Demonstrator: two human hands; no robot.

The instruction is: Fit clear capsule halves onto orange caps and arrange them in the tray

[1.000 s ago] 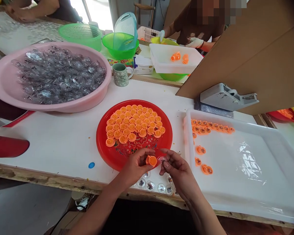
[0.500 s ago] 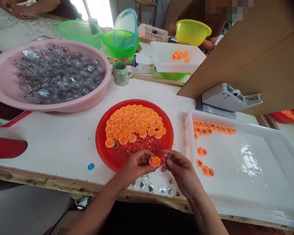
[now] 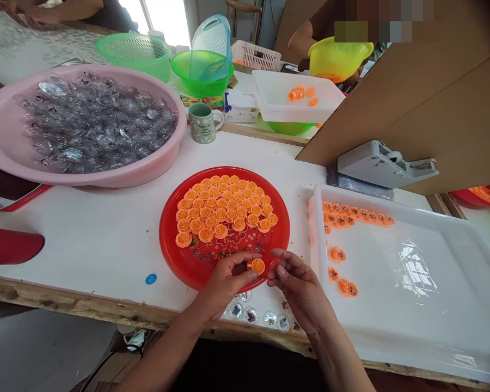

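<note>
My left hand [image 3: 232, 277] pinches a small orange plastic cup-shaped piece [image 3: 257, 266], its round face turned up. Close beside it, my right hand [image 3: 296, 283] holds a clear round plastic cap [image 3: 275, 265] between thumb and fingers; the two pieces are apart. Both hands are over the near edge of a red round tray [image 3: 167, 239] with a printed pattern. Many similar orange pieces [image 3: 221, 203] stand in rows on its far part. Below my hands, several clear caps with dark prints [image 3: 251, 316] lie along the table's front edge, partly hidden by my hands.
At right, a white tray [image 3: 433, 316] holds orange pieces with printed caps. A pink basin [image 3: 147, 169] full of clear caps stands at left. Behind are a mug [image 3: 202, 124], a tape dispenser [image 3: 386, 163], a cardboard panel [image 3: 433, 103] and a person with a yellow basin [image 3: 338, 57].
My left hand has tilted the orange piece, so its face points more upward. My right hand has hardly moved. Across the table, the yellow basin has shifted right and tipped.
</note>
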